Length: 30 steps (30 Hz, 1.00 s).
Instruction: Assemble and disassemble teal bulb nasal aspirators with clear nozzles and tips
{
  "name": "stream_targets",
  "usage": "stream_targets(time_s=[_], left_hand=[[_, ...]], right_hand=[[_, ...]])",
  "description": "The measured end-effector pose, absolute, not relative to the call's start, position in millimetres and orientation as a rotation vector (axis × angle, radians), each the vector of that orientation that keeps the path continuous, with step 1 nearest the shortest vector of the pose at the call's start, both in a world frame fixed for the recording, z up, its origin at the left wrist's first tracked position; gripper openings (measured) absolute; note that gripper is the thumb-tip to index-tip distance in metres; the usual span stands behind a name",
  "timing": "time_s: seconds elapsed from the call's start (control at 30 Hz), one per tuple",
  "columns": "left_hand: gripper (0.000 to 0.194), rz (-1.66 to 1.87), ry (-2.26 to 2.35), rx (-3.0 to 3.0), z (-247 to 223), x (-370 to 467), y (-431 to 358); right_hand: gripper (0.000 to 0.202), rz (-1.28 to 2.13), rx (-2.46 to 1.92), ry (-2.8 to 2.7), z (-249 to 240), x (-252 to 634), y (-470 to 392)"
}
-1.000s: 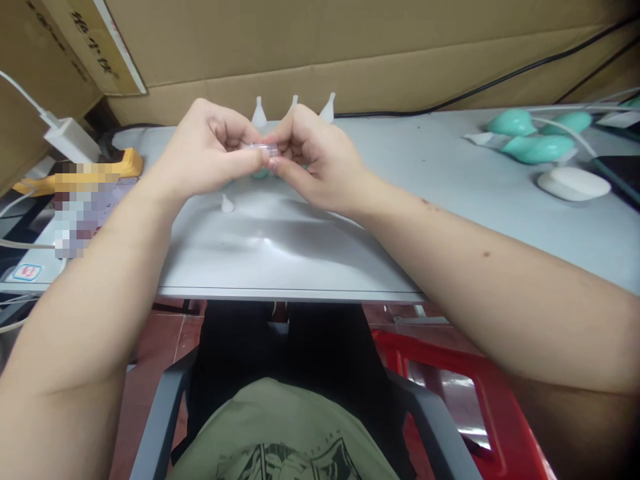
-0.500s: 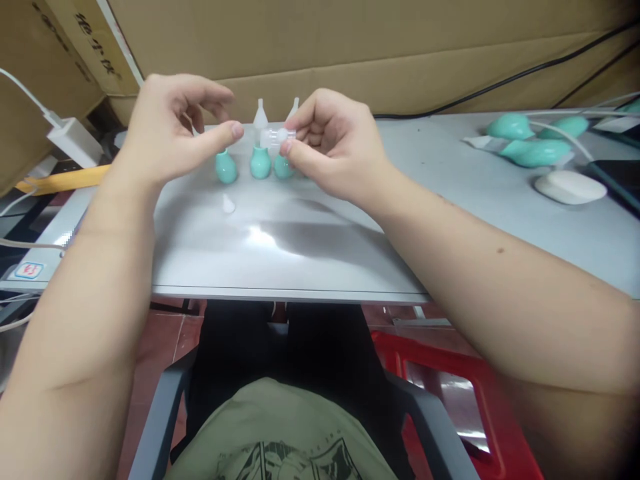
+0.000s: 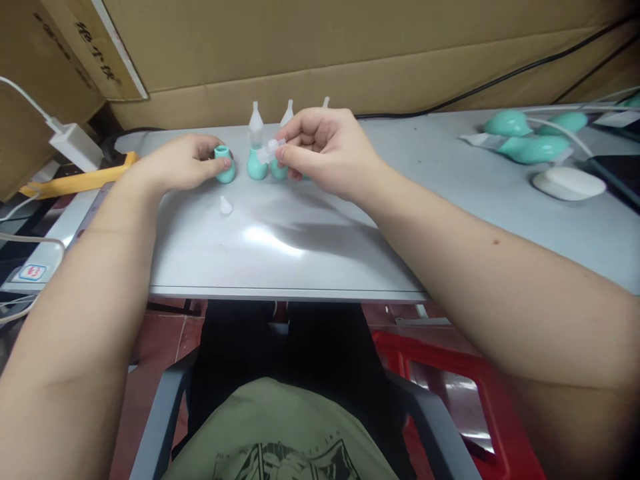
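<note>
My left hand (image 3: 187,163) is closed around a teal rubber bulb (image 3: 226,175) with an open top, which stands upright on the table. Between thumb and fingertips, my right hand (image 3: 320,147) pinches a small clear plastic tube piece (image 3: 270,152), held tilted. Behind that piece stands a nasal aspirator (image 3: 257,127) with a teal bulb and a translucent pointed tip. Two more such tips, a second tip (image 3: 289,112) and a third tip (image 3: 326,102), show behind my right hand, which partly hides them. A loose white cone tip (image 3: 226,205) lies on the table in front of the held bulb.
On the right of the grey table (image 3: 350,267) lie several teal aspirators (image 3: 535,148) and a white oval object (image 3: 569,183). A white charger (image 3: 77,143) and a yellow strip (image 3: 85,181) are at the left. Cardboard (image 3: 320,53) rises behind, with a black cable (image 3: 480,87) along it.
My left hand has come down and closed on the open teal bulb. My right hand has lowered slightly, and the clear tube piece in it has tilted.
</note>
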<state>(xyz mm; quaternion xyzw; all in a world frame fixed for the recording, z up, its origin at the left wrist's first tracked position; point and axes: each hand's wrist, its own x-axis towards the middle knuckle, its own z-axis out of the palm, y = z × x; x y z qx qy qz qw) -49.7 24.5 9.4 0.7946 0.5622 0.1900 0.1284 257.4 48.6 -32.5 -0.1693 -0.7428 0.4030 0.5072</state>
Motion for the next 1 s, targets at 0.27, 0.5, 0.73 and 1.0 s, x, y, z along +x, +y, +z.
stream_targets(time_s=[0.27,0.5,0.73,1.0], left_hand=[[0.082,1.47,1.362,1.961,19,-37,30],[0.028,1.197,1.089,2.129,17,-19,8],[0.034,0.916,1.254,2.311,18,-11,-4],[0.036,0.771,1.072,2.49,15,-8,-3]], right_hand=[[0.012,1.004,-0.474,-1.806,-28,265,37],[0.015,1.112,-0.417,-1.879,-31,267,43],[0.025,1.151,-0.426,-1.943,-25,267,36],[0.018,1.136,-0.228,-1.71,-25,258,35]])
